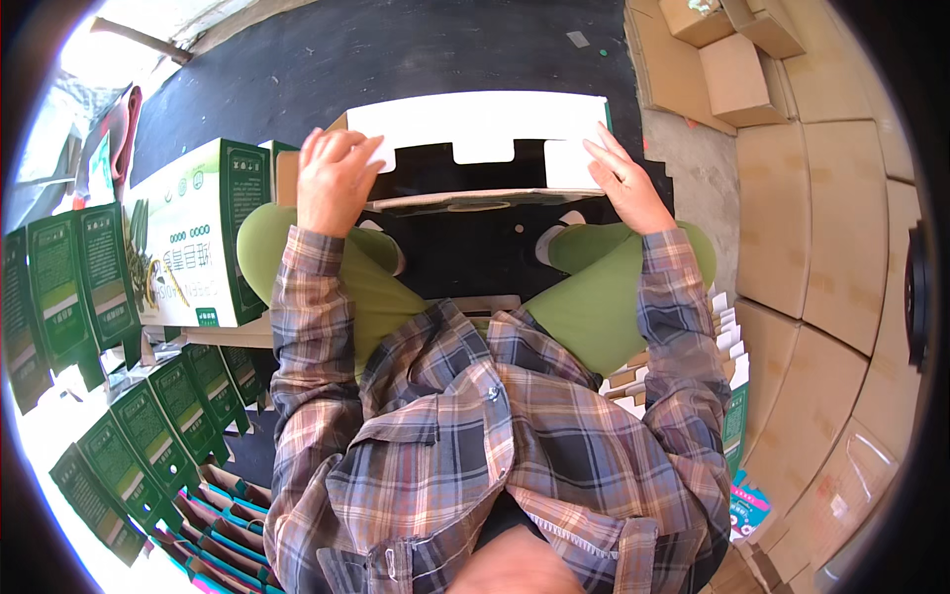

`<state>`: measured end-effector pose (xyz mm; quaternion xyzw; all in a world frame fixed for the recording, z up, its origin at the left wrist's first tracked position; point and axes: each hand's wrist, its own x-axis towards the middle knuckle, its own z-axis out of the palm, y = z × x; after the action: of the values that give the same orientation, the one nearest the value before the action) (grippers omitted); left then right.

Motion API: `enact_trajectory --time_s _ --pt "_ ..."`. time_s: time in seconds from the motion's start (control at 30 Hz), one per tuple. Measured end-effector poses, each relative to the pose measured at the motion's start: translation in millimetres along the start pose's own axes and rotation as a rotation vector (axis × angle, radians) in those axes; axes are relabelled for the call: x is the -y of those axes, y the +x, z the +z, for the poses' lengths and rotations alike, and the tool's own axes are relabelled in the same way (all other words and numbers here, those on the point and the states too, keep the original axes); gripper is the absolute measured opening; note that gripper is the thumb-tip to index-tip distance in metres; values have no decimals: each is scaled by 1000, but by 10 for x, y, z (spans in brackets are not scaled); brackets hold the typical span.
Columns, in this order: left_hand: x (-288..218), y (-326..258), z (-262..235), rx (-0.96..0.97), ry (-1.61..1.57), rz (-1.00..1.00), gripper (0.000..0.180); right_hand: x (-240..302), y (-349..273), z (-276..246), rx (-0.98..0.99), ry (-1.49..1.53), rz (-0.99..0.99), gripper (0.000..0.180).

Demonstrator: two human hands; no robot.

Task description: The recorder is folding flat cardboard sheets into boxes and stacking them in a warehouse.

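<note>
We look down on a seated person in a plaid shirt (475,445) and green trousers (604,297), with an unfolded carton (475,139) held across the knees. The carton sits at twelve o'clock from the torso, its white inner flaps facing up and its dark inside open toward us.

The left hand (334,178) lies at ten o'clock on the carton's left end, fingers together and curled over the flap edge, pressing on it. The right hand (623,183) lies at two o'clock on the right end, fingers stretched flat and close together against a white flap. Both hands touch the carton; it spans the gap between them.

At nine o'clock stands an assembled green-and-white box (193,238), with a row of flat green cartons (99,376) running toward seven o'clock. Plain brown cardboard boxes (742,74) are stacked at one to four o'clock.
</note>
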<state>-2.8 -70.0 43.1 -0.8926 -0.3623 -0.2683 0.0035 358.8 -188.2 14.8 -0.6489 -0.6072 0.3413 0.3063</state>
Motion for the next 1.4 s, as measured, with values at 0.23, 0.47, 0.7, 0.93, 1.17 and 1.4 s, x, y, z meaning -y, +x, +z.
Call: enact_trajectory --time_s 0.23,0.47,0.7,0.93,1.17,1.4 --pt "-79 -446 -168 -609 -395 -397 53 52 -26 4 45 28 16 61" --pt "-93 -458 113 34 -540 -265 74 39 1 42 35 38 -2 61" --pt "-273 -236 412 -64 -229 -482 51 92 20 161 -139 -19 -41 53" --pt "-357 -237 312 182 30 -232 50 333 -61 330 -170 -581 -87 74" --pt "-389 -234 291 368 90 -228 54 286 -76 327 -167 -610 -140 53" --pt "-381 -259 288 402 102 -191 52 291 -114 316 -133 -650 -140 49"
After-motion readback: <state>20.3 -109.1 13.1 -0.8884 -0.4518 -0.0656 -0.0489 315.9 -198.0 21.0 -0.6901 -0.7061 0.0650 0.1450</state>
